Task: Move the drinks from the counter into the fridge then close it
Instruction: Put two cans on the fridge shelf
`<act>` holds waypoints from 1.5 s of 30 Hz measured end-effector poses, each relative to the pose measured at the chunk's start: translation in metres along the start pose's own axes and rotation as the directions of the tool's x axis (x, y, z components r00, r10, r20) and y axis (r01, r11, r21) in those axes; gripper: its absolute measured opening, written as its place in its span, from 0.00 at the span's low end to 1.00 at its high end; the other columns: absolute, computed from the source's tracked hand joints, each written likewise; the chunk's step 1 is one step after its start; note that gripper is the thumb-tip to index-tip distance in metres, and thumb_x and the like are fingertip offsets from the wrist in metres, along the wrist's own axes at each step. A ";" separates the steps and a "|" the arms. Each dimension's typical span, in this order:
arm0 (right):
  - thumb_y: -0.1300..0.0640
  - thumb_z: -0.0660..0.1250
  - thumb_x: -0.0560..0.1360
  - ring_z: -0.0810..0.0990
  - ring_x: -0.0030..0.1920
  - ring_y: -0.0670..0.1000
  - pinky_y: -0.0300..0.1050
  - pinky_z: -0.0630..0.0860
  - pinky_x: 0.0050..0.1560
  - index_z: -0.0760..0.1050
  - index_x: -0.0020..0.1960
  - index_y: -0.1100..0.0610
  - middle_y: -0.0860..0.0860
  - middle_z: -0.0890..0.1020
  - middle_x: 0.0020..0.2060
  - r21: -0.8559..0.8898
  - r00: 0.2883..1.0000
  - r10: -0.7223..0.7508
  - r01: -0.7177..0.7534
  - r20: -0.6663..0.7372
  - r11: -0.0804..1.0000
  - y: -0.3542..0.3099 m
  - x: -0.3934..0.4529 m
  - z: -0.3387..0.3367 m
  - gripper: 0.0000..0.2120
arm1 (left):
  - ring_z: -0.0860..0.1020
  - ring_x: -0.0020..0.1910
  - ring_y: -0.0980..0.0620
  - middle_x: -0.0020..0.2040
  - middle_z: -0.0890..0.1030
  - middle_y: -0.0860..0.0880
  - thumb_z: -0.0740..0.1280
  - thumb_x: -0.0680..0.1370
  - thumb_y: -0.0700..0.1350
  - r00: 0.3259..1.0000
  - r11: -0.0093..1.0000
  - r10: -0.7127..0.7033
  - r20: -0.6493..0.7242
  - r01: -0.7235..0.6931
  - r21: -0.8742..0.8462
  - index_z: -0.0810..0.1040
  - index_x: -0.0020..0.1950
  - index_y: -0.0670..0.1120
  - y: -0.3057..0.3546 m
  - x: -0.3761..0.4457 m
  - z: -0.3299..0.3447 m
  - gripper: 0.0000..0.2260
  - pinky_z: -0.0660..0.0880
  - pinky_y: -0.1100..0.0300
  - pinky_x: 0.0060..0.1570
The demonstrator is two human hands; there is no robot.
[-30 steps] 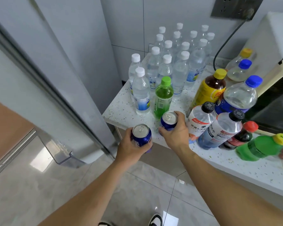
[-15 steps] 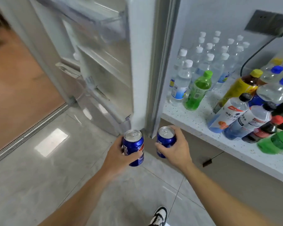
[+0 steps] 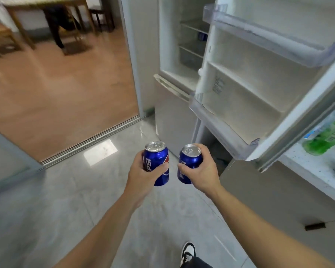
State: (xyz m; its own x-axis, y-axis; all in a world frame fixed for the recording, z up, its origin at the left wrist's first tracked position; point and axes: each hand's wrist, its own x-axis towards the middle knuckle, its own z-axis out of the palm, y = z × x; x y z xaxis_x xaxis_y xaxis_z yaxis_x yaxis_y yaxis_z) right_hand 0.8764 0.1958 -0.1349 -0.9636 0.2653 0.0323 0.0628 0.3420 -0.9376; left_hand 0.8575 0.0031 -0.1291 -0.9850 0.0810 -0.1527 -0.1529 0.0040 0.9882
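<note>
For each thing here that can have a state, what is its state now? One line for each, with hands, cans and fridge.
left hand: grips the left can
right hand: grips the right can
left can: upright, unopened, held above the floor
right can: upright, unopened, held above the floor
fridge door: swung open, its racks bare
fridge: open, shelves showing
green bottle: on the counter

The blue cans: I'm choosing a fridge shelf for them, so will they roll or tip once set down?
The left-hand can looks rigid, probably stable upright on its flat base. On its side it would likely roll. Its glossy skin may slip; both hands wrap fully.
</note>
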 end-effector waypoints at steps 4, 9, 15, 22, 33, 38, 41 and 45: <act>0.52 0.80 0.64 0.73 0.55 0.28 0.25 0.74 0.39 0.65 0.55 0.26 0.23 0.73 0.51 0.004 0.998 -0.037 0.037 0.057 0.999 -0.024 0.026 0.046 0.33 | 0.82 0.50 0.59 0.53 0.83 0.59 0.80 0.61 0.54 0.995 1.000 -0.005 -0.104 0.003 -0.021 0.75 0.61 0.61 0.007 0.020 -0.046 0.30 0.79 0.64 0.43; 0.48 0.79 0.63 0.72 0.55 0.28 0.29 0.75 0.42 0.65 0.55 0.25 0.24 0.72 0.52 0.029 0.997 -0.067 0.066 0.043 0.997 -0.037 0.082 0.086 0.32 | 0.82 0.50 0.60 0.53 0.83 0.59 0.81 0.65 0.46 0.991 1.000 -0.007 -0.136 0.006 -0.011 0.75 0.61 0.59 0.017 0.079 -0.076 0.28 0.78 0.65 0.42; 0.46 0.81 0.61 0.77 0.52 0.38 0.31 0.76 0.45 0.64 0.60 0.34 0.30 0.75 0.51 0.086 0.999 0.002 0.001 -0.038 0.996 -0.041 0.183 0.116 0.35 | 0.83 0.46 0.60 0.49 0.84 0.59 0.81 0.66 0.46 0.986 0.998 -0.035 -0.160 0.026 -0.060 0.77 0.56 0.60 0.040 0.190 -0.072 0.24 0.79 0.66 0.38; 0.49 0.82 0.61 0.78 0.53 0.41 0.38 0.78 0.50 0.67 0.58 0.38 0.36 0.78 0.52 0.071 0.995 0.046 -0.040 -0.091 0.997 -0.052 0.313 0.121 0.33 | 0.82 0.49 0.60 0.52 0.83 0.59 0.82 0.64 0.47 0.993 0.999 -0.033 -0.109 0.029 -0.033 0.75 0.60 0.61 0.074 0.321 -0.058 0.28 0.78 0.66 0.39; 0.51 0.81 0.61 0.76 0.50 0.31 0.24 0.73 0.39 0.70 0.52 0.36 0.36 0.79 0.50 0.011 0.953 0.093 -0.093 -0.287 0.996 -0.032 0.481 0.116 0.28 | 0.82 0.44 0.61 0.48 0.84 0.60 0.81 0.62 0.49 0.998 0.999 -0.020 0.052 0.018 0.045 0.76 0.54 0.60 0.095 0.521 -0.032 0.24 0.78 0.58 0.44; 0.51 0.82 0.61 0.78 0.53 0.41 0.34 0.75 0.50 0.71 0.56 0.39 0.39 0.79 0.53 -0.026 0.906 0.095 -0.116 -0.412 0.993 -0.030 0.563 0.125 0.29 | 0.82 0.45 0.61 0.49 0.84 0.57 0.82 0.63 0.47 0.979 0.996 0.002 0.203 -0.020 0.083 0.75 0.57 0.55 0.115 0.623 -0.017 0.27 0.77 0.60 0.43; 0.52 0.81 0.61 0.78 0.52 0.37 0.30 0.73 0.48 0.72 0.56 0.39 0.36 0.79 0.51 -0.022 0.865 0.080 -0.104 -0.495 0.994 -0.041 0.612 0.127 0.28 | 0.82 0.48 0.57 0.50 0.83 0.56 0.81 0.59 0.53 0.962 0.992 0.005 0.273 -0.038 0.117 0.74 0.58 0.57 0.136 0.675 -0.011 0.31 0.80 0.56 0.48; 0.52 0.80 0.63 0.78 0.53 0.38 0.31 0.75 0.48 0.72 0.59 0.41 0.37 0.80 0.52 0.021 0.809 0.086 -0.091 -0.581 0.996 -0.048 0.671 0.120 0.29 | 0.82 0.47 0.59 0.49 0.83 0.58 0.81 0.57 0.55 0.933 0.986 0.039 0.357 -0.094 0.139 0.73 0.57 0.59 0.150 0.734 0.000 0.31 0.79 0.61 0.45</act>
State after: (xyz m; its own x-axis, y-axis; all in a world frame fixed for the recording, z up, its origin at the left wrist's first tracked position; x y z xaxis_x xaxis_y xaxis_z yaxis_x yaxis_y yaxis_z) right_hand 0.1960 0.2494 -0.1092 -0.6233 0.7681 0.1469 0.1444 0.2977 -0.9437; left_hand 0.1120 0.0626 -0.0929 -0.8964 0.4317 -0.1009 -0.0467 0.1343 0.9898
